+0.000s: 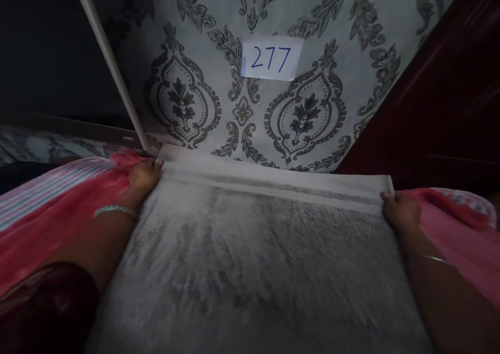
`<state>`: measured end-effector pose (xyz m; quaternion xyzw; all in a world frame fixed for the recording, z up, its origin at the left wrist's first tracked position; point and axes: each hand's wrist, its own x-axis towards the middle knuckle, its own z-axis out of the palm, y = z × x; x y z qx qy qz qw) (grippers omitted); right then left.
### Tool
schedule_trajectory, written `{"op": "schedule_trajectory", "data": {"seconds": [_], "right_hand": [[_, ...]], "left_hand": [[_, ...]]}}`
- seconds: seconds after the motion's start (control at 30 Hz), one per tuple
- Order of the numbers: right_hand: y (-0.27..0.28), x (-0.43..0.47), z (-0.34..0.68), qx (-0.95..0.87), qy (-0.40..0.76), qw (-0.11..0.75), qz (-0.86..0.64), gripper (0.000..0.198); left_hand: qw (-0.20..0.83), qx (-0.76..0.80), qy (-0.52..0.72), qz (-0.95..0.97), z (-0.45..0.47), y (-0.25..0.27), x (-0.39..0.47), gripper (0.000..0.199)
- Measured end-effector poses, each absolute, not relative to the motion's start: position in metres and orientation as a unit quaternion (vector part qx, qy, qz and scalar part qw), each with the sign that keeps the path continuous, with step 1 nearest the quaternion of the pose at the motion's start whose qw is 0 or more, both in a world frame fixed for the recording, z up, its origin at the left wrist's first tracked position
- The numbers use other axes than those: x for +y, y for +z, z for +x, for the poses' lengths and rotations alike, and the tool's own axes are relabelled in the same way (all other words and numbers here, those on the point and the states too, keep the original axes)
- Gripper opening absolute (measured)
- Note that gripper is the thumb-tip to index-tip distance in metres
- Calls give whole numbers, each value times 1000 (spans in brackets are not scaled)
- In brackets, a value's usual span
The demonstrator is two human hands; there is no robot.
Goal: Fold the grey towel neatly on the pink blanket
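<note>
1. One towel point(269, 250) spans the gap between the left hand point(144, 177) and right hand point(402, 212), spreading back between the forearms.
2. Each hand is clamped on one far corner.
3. Counted: two bracelets, one per wrist; one numbered card point(272, 57) beyond the hands.
4. The towel looks grey, mottled and fuzzy, its far border paler and flatter.

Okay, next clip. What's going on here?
A person is holding a grey cloth spread out between both hands: the left hand grips near its far left corner, the right hand near its far right one. Pink-red fabric shows on either side. Beyond, a paper marked 277 is on the patterned wall.
</note>
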<state>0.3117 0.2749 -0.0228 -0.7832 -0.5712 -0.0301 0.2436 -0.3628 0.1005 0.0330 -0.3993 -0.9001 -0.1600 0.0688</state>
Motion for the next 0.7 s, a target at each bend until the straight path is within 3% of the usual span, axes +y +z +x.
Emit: {"op": "schedule_trajectory", "data": {"seconds": [0.2,0.47,0.7], "right_hand": [[-12,258,292,-526,-29,263,-808,52],[-16,267,295,-535,12,195,-822,47],[-16,265,298,-491,-63,415,-763,27]], "left_hand": [[75,-918,-194,-339,-343,40,95,51],[15,-914,-156,-374,-355,37,101,50],[117,-892,-256,-353,-354,34,97,49]]}}
